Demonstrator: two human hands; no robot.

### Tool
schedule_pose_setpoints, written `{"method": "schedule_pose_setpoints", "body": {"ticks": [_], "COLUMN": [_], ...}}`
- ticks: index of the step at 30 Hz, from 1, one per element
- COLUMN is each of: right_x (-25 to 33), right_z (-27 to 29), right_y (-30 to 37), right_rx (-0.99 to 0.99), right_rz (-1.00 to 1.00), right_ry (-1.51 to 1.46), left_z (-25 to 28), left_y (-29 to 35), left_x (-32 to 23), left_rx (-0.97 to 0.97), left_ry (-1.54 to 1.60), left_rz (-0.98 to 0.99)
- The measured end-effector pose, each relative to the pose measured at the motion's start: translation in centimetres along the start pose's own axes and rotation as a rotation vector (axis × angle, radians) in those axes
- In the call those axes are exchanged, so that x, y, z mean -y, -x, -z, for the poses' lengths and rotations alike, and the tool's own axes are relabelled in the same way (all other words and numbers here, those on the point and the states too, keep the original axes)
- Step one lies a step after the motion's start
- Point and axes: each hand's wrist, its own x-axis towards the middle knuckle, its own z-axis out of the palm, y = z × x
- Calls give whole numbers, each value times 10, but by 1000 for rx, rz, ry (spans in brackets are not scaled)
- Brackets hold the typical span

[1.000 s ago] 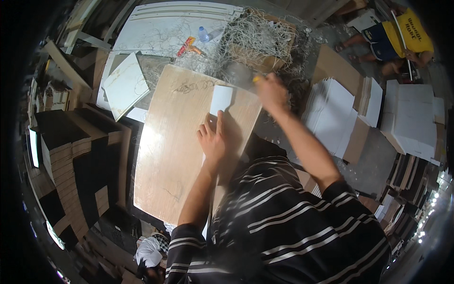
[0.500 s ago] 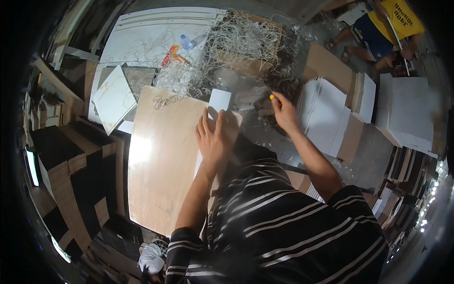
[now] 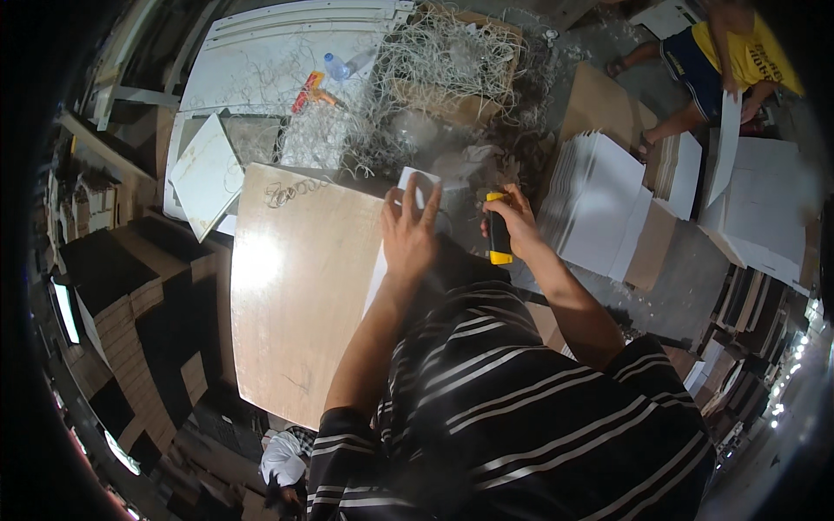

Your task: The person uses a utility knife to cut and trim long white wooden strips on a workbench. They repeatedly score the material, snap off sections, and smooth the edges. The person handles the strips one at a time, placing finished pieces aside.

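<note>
My left hand grips a long white strip of board near its far end, fingers bent over its face. The strip runs back under my hand toward me, along the right edge of a glossy wood-coloured panel; my wrist and forearm hide part of it. To the right, my right hand is closed round a yellow-and-black utility knife, held apart from the strip. Whether its blade is out, I cannot make out.
Tangled pale strapping heaps beyond the panel. A plastic bottle and a red-orange tool lie on a white surface. Stacked white boards stand at right. A person in a yellow shirt handles a white board; another person is lower left.
My left hand and the white strip have shifted right, and the strip has turned. My right hand has come nearer to me, bringing the knife into fuller view. The co-worker has moved.
</note>
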Motion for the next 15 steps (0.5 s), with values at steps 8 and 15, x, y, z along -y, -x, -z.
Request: {"method": "schedule_pose_setpoints", "body": {"ticks": [8, 15], "right_x": [-17, -26], "right_z": [-9, -29], "right_y": [6, 5], "right_rx": [135, 32], "right_rz": [303, 783], "right_ry": [448, 692], "left_z": [18, 48], "left_y": [37, 101], "left_x": [-13, 7], "left_rx": [-6, 144], "left_ry": [232, 36], "left_rz": [172, 215]}}
